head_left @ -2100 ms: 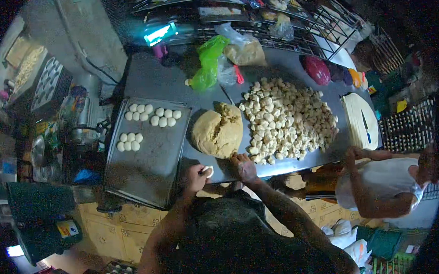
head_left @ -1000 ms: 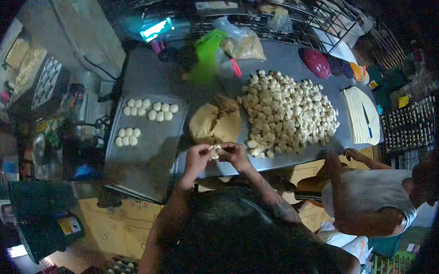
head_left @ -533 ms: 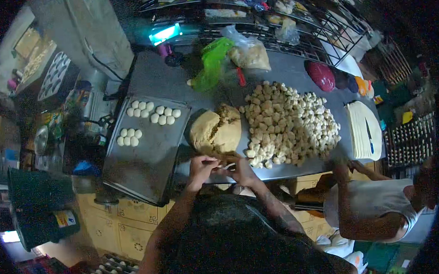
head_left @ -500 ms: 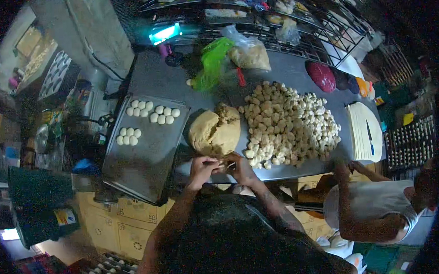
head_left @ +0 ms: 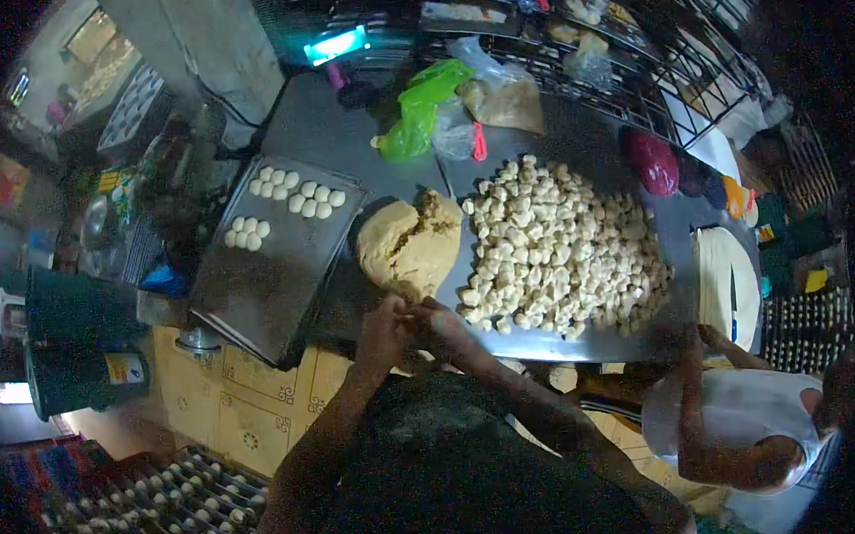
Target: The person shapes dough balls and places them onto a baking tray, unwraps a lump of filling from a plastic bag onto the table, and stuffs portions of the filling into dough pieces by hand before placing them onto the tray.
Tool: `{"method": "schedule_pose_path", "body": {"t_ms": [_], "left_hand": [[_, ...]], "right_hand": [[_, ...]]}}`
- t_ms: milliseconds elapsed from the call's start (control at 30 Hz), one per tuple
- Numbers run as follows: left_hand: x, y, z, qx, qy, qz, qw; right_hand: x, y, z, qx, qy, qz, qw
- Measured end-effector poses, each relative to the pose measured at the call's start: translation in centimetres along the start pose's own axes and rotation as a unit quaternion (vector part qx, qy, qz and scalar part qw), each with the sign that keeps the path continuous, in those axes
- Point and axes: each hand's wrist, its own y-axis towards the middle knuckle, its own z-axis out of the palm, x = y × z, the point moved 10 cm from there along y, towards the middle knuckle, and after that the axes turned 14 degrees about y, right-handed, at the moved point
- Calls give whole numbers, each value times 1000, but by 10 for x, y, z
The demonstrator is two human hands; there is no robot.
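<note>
At the table's front edge, my left hand [head_left: 385, 329] and my right hand [head_left: 437, 326] meet with fingers closed together. Whatever lies between them is too small and dark to make out. Just beyond them sits a large tan mound [head_left: 410, 249] with a crumbly split across its top. Right of the mound spreads a big pile of pale dough pieces [head_left: 562, 250]. To the left, a dark tray [head_left: 264, 285] carries several smooth white balls [head_left: 316, 199] in three groups.
A green plastic bag [head_left: 424, 108] and a bag of tan filling [head_left: 504, 105] lie at the back. Farther right are a red bundle [head_left: 652, 161] and a pale stack [head_left: 718, 281] with a knife on it. A person in a white top [head_left: 725, 416] is at right.
Two seconds ago my hands were apart, the left with a white piece; they came together and remain so, now slightly lower. The view has turned, shifting the table's contents.
</note>
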Motion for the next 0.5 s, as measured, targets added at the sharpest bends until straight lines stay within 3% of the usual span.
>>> {"method": "schedule_pose_path", "body": {"t_ms": [33,67,100,133,167,233,300,367,400,500], "left_hand": [[2,2,-2,-4,-4,-16,1000],[5,6,-5,-10,-7,-31,999],[11,6,-7,-14,-11,-48,999],[20,4,-8,-16,-12,-53,998],[47,-4,-1,-3,-178,-132,975],[92,-20,23,19,-486,-269,831],[120,-23,11,5,-423,-293,857],[152,-33,-17,-19,-291,-340,894],[159,-39,-26,-22,-292,-347,891],[146,-29,-80,-19,-231,-343,910]], "right_hand": [[0,6,9,1,-1,3,1000],[16,13,22,6,-271,-67,960],[28,18,45,11,-519,-133,844],[30,22,65,16,-725,-188,663],[27,27,63,18,-725,-184,664],[32,43,39,-38,-685,-162,710],[26,66,21,-67,-663,-150,731],[10,92,5,-71,-495,-146,854],[-3,104,0,-71,-404,-136,902],[-31,141,16,-108,-419,-123,893]]}}
